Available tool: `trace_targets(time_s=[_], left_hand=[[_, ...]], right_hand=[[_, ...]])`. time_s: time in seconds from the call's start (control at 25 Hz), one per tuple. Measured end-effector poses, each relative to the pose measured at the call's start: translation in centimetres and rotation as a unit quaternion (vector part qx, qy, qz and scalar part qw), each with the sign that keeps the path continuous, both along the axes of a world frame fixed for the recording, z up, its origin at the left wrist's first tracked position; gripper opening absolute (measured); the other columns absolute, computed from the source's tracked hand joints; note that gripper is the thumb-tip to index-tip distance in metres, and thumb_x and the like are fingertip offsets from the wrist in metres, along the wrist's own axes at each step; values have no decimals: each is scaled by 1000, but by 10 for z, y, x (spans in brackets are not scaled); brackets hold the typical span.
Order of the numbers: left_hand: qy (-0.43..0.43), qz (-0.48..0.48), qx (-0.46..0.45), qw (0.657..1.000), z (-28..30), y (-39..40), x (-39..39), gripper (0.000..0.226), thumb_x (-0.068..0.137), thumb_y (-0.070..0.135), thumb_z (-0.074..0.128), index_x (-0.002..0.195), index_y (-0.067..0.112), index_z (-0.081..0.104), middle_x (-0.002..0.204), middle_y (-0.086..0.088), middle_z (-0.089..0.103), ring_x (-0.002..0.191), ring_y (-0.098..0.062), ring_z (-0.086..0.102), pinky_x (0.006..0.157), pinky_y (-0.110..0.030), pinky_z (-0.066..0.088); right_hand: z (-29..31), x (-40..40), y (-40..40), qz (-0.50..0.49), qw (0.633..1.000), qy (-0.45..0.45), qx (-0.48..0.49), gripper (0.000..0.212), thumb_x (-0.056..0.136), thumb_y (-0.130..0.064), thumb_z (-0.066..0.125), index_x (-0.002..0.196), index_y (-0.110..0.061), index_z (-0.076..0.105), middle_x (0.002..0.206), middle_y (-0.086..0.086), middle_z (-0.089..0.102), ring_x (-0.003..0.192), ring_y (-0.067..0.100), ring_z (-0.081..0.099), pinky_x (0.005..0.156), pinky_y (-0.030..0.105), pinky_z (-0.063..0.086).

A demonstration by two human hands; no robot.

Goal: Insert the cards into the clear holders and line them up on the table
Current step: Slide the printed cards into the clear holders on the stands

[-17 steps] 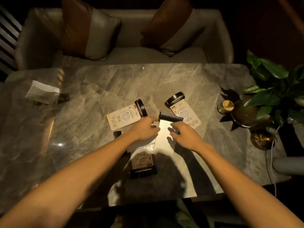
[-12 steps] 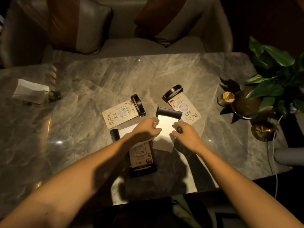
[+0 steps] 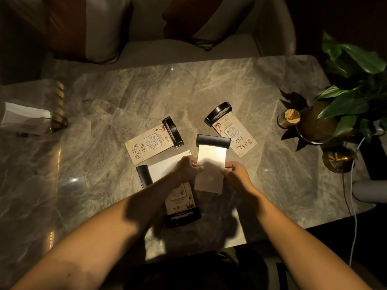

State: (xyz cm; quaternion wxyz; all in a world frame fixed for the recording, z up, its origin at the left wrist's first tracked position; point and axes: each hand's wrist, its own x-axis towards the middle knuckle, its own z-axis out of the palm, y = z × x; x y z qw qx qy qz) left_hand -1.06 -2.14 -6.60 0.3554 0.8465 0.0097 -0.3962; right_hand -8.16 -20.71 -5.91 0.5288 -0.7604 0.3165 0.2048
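Holder (image 3: 211,162) lifted nearer, pinched between both hands' grip.

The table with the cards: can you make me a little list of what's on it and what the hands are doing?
surface: grey marble table
left hand: pinching the left edge of the blank card
right hand: pinching its right edge
blank card: top under a black base
card 06: lying flat, black base attached
card 10: lying flat, black base attached
right side: plant, toothpick jar
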Motion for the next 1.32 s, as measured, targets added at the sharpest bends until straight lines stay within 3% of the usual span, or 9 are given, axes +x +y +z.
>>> trace_targets(time_s=[0.2, 0.32, 0.4, 0.48, 0.68, 0.92, 1.0, 1.12, 1.32], left_hand=[[-21, 57, -85, 995, 23, 6, 4, 10, 87, 12, 72, 95, 16, 66, 76, 6, 63, 62, -6, 60, 52, -10, 48], [26, 100, -173, 979, 47, 2, 15, 14, 89, 14, 73, 100, 19, 66, 71, 3, 71, 64, -8, 68, 57, -14, 54], [25, 128, -186, 974, 57, -7, 22, 1, 90, 17, 73, 90, 17, 73, 70, 0, 73, 60, -7, 67, 58, -18, 56], [47, 169, -209, 962, 64, -16, 28, 14, 92, 18, 71, 85, 8, 78, 69, -6, 71, 56, -11, 64, 57, -24, 54], [99, 213, -222, 946, 65, -29, 35, 24, 98, 16, 62, 105, -5, 73, 78, -14, 72, 63, -18, 66, 76, -39, 59], [100, 207, -234, 945, 59, -26, 31, 26, 99, 17, 61, 111, -5, 69, 74, -11, 66, 65, -21, 60, 68, -38, 54], [47, 176, -201, 962, 55, -15, 28, 24, 99, 20, 61, 110, 0, 70, 85, -18, 70, 74, -25, 63, 74, -41, 55], [-124, 44, -31, 991, 44, 20, 28, 19, 91, 23, 65, 104, 11, 71, 98, -11, 73, 87, -20, 66, 75, -31, 51], [-190, -227, 200, 934, 13, 69, 17, 65, 67, 62, 78, 115, 22, 58, 111, 0, 61, 92, -19, 57, 71, -34, 48]], right_hand=[[18, -4, -7, -83, 995, -62, -11, 18, 88, -9, 67, 75, -21, 63, 74, -3, 62, 68, 11, 54, 73, 30, 43], [36, 4, -10, -159, 985, -64, 32, 15, 90, -7, 68, 102, -14, 73, 97, -10, 68, 87, 5, 60, 78, 21, 47], [44, 12, -15, -185, 979, -60, 68, 15, 89, -6, 68, 101, -6, 77, 97, 2, 74, 91, 17, 65, 83, 29, 54], [52, 18, -23, -230, 963, -46, 135, 16, 90, -6, 66, 100, 2, 76, 93, 17, 73, 79, 25, 67, 78, 40, 58], [55, 34, -33, -256, 950, -40, 175, 24, 96, -3, 51, 104, 3, 73, 80, 17, 67, 61, 18, 63, 66, 27, 61], [54, 29, -32, -233, 948, -42, 210, 27, 99, -6, 50, 112, 3, 71, 80, 15, 62, 61, 17, 57, 55, 22, 53], [51, 23, -29, -230, 949, -38, 211, 26, 103, -11, 48, 113, -3, 70, 77, 11, 61, 59, 16, 55, 55, 24, 51], [38, 8, -18, -248, 956, -26, 153, 22, 105, -14, 43, 107, -3, 62, 77, 13, 60, 60, 20, 54, 59, 32, 51], [-5, -8, 17, -122, 989, 44, 76, 18, 91, -2, 56, 86, 9, 68, 77, 22, 60, 73, 31, 54, 68, 41, 44]])
